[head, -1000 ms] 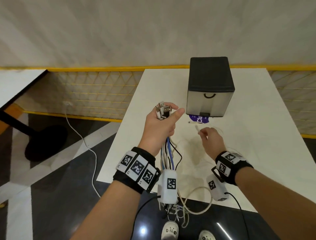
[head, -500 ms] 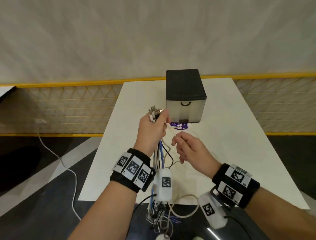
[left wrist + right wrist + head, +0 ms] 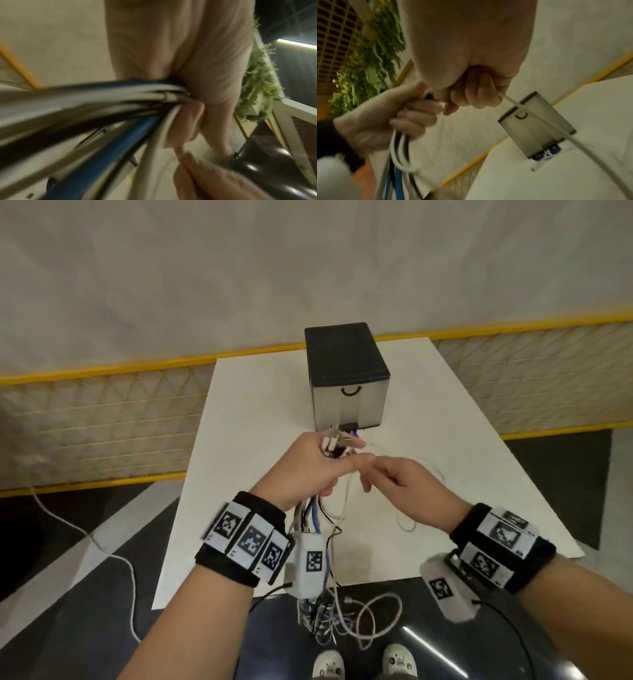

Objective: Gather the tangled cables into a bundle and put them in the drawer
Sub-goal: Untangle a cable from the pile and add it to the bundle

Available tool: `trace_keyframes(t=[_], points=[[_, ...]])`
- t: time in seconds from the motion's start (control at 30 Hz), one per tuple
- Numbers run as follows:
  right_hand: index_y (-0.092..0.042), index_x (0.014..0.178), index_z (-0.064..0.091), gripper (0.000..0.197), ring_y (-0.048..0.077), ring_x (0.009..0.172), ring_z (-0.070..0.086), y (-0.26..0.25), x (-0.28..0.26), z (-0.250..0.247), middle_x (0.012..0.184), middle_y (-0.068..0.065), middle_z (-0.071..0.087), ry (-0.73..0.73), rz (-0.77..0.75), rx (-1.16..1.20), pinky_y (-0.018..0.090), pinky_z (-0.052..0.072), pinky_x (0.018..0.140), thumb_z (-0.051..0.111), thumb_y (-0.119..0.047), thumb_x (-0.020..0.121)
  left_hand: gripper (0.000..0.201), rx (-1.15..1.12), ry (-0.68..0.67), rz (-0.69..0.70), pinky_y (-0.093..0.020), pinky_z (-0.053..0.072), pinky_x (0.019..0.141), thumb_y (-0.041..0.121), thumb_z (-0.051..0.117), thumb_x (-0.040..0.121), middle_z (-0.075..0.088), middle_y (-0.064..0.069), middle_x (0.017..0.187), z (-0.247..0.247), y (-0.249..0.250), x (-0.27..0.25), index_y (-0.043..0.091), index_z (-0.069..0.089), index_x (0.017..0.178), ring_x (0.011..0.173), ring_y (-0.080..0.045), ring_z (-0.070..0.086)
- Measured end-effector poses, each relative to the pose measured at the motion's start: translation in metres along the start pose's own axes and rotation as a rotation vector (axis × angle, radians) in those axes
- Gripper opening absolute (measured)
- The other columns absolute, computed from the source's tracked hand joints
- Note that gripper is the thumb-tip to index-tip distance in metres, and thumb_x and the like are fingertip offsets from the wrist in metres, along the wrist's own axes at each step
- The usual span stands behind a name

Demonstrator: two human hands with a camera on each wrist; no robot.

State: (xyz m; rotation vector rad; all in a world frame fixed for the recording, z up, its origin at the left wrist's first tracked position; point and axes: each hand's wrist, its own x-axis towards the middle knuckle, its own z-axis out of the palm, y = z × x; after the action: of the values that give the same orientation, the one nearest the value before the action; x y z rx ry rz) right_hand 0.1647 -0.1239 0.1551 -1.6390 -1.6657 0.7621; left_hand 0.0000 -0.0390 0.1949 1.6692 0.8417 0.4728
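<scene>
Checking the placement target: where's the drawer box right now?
Head view: the drawer box sits on the white table at its far middle, drawer shut, just beyond the left hand gripping the cable bundle.

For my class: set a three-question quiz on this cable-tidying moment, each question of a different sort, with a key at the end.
1. True or false: the drawer on the table is shut.
2. Multiple choice: the left hand grips
A. one white cable only
B. a bundle of white, blue and black cables
C. nothing
3. Fill in: the right hand holds a thin ____ cable.

Key
1. True: its front sits flush with the box, handle untouched.
2. B: the plugs stick up out of the fist and the cable ends hang down past the table's edge.
3. White: the right wrist view shows fingers curled round it.
</scene>
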Motion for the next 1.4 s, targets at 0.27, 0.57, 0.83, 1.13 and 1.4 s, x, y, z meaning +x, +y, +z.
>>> trace_keyframes(t=[0.27, 0.57, 0.83, 1.13, 1.4], points=[[-0.014, 0.084, 0.059, 0.016, 0.001, 0.062, 0.043, -0.014, -0.001, 0.002, 0.065, -0.016, 0.049, -0.011, -0.036, 0.063, 0.014, 0.033, 0.06, 0.052, -0.021, 0.097, 0.033, 0.188, -0.101, -0.044, -0.024, 0.041, 0.048, 0.036, 0.075, 0.086, 0.045, -0.003, 0.058, -0.013, -0.005, -0.013, 0.004, 0.07, 0.09, 0.048, -0.014, 0.043], [-0.021, 0.091, 0.059, 0.03, 0.018, 0.064, 0.046, 0.032, -0.04, 0.005, 0.069, -0.003, 0.044, -0.214, 0.107, 0.014, 0.027, 0.041, 0.066, 0.033, -0.03, 0.103, 0.023, -0.296, 0.825, -0.031, -0.021, 0.036, 0.044, 0.023, 0.074, 0.089, 0.042, 0.002, 0.059, -0.052, -0.018, -0.017, 0.016, 0.056, 0.076, 0.046, -0.011, 0.037], [-0.011, 0.104, 0.054, 0.03, 0.018, 0.055, 0.039, -0.01, -0.052, -0.018, 0.069, 0.009, 0.032, -0.369, 0.061, 0.219, 0.04, 0.057, 0.056, 0.03, -0.028, 0.104, 0.028, -0.242, 0.857, -0.11, -0.018, 0.037, 0.039, 0.026, 0.071, 0.09, 0.042, 0.0, 0.06, -0.036, -0.033, -0.017, 0.019, 0.052, 0.072, 0.048, -0.014, 0.037], [-0.008, 0.1, 0.048, 0.029, 0.017, 0.051, 0.019, -0.068, -0.044, -0.043, 0.066, 0.004, 0.023, -0.214, -0.169, 0.607, 0.024, 0.023, 0.044, 0.024, -0.026, 0.103, 0.023, -0.229, 0.775, -0.069, -0.021, 0.039, 0.042, 0.024, 0.072, 0.09, 0.043, 0.001, 0.06, -0.007, -0.035, -0.019, 0.02, 0.054, 0.075, 0.05, -0.014, 0.039], [-0.006, 0.129, 0.051, 0.047, 0.022, 0.116, 0.054, 0.005, -0.051, -0.015, 0.13, 0.008, 0.056, -0.742, 0.194, -0.534, 0.03, 0.04, 0.1, 0.039, -0.041, 0.1, 0.03, -0.172, 0.641, -0.015, -0.022, 0.042, 0.047, 0.02, 0.074, 0.088, 0.056, 0.004, 0.078, 0.004, -0.034, -0.034, 0.022, 0.062, 0.115, 0.053, -0.011, 0.046]])
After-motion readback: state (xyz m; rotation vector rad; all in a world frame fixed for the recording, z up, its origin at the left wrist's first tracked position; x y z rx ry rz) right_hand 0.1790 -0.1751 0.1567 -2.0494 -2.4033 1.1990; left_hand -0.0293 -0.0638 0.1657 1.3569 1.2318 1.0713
